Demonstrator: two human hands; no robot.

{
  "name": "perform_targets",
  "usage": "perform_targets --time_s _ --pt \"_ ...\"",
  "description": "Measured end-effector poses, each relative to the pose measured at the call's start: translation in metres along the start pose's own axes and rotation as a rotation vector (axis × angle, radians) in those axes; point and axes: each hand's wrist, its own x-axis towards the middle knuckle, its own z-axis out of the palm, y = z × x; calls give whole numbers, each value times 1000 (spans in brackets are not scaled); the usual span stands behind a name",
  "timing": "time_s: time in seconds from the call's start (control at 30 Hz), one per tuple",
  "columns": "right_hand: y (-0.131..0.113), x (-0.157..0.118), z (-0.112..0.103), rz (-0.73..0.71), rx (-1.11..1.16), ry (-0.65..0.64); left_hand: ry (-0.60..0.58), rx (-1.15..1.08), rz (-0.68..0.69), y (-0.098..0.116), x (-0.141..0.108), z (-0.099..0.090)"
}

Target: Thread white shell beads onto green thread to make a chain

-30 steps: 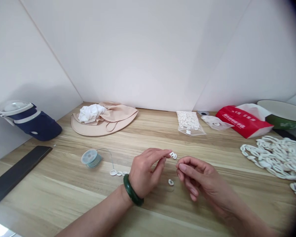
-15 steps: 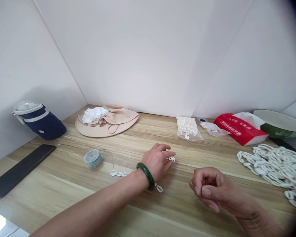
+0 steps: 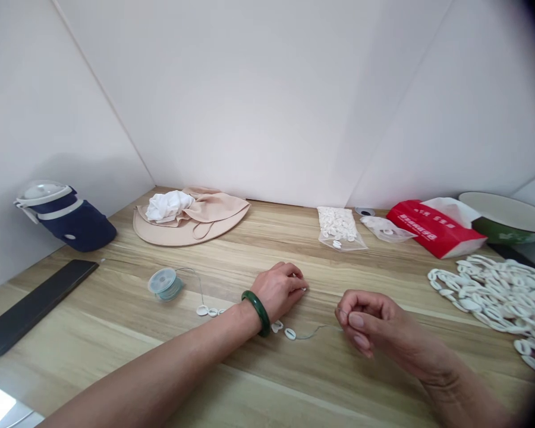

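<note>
My left hand [image 3: 279, 291] rests on the wooden tabletop [image 3: 116, 309] with its fingers curled down over a small white shell bead [image 3: 304, 289], mostly hidden under the fingertips. A green jade bangle [image 3: 255, 312] circles that wrist. My right hand [image 3: 363, 321] pinches the end of a thin grey cord [image 3: 316, 331], which runs left to two white shell beads [image 3: 283, 330] lying just below my left hand. Farther left, a blue-grey cord spool [image 3: 164, 284] sits beside a short row of white shell beads [image 3: 209, 311].
Along the back stand a navy visor cap [image 3: 66, 229], a beige sun hat [image 3: 187, 229], a bag of shell beads [image 3: 339, 229] and a red tissue packet [image 3: 437, 229]. A green enamel basin [image 3: 508, 220] and a heap of white chain links [image 3: 490, 303] are at right; a black strip [image 3: 40, 306] lies at left.
My hands have drawn apart and my right hand has moved right, pulling the cord out straight. My left hand now rests lower on the table, with beads lying on the cord beside it.
</note>
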Motion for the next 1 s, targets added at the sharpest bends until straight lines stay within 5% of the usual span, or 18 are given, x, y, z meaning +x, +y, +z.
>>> perform_targets --time_s 0.27,0.5,0.73,1.0 --pt "4 12 14 14 -37 237 148 -301 -177 14 -5 -16" --pt "11 21 24 16 -144 378 99 -1163 -621 25 -23 -13" --pt "11 19 29 60 -247 311 55 -1245 -602 30 -27 -6" --pt "15 22 33 124 -320 202 55 -1038 -573 31 -30 -8"
